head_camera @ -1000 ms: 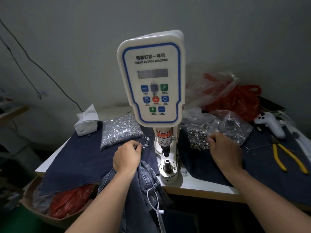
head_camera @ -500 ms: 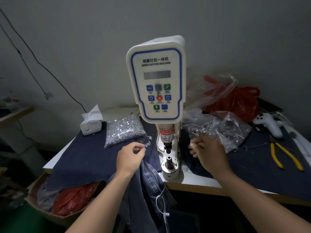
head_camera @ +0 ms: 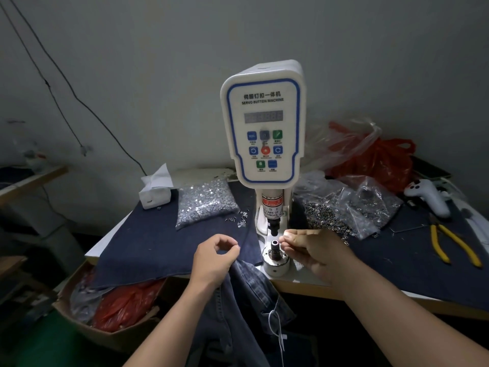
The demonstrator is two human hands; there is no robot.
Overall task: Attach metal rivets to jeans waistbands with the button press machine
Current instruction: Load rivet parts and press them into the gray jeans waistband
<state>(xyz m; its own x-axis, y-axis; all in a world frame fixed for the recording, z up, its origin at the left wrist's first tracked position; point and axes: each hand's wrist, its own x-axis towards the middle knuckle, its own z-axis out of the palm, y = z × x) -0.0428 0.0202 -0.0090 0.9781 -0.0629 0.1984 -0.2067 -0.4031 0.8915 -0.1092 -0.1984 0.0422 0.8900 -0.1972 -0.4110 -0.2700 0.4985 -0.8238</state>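
Observation:
The white servo button machine [head_camera: 264, 133] stands mid-table, its lower die [head_camera: 274, 247] on a round base. My right hand [head_camera: 317, 251] is just right of the die, with thumb and fingertips pinching a small metal rivet cap close to the die's top. My left hand [head_camera: 215, 256] is left of the base; its thumb and forefinger meet in a ring and pinch a tiny rivet pin. The jeans [head_camera: 246, 300] hang from under that hand over the table's front edge. A clear bag of silver pins [head_camera: 206, 202] lies left of the machine, and bags of ring-shaped caps [head_camera: 344, 210] lie right.
Dark denim covers the table [head_camera: 148, 242]. A tissue box [head_camera: 156, 192] sits at the back left. Yellow pliers [head_camera: 449, 242], a white controller [head_camera: 428, 194] and a red plastic bag [head_camera: 378, 160] are at the right. A cardboard box [head_camera: 87, 324] holding red bags stands below the left edge.
My right hand left the bag of caps and came left to the lower die with a small piece pinched. My left hand drew back from the loose pins toward the jeans.

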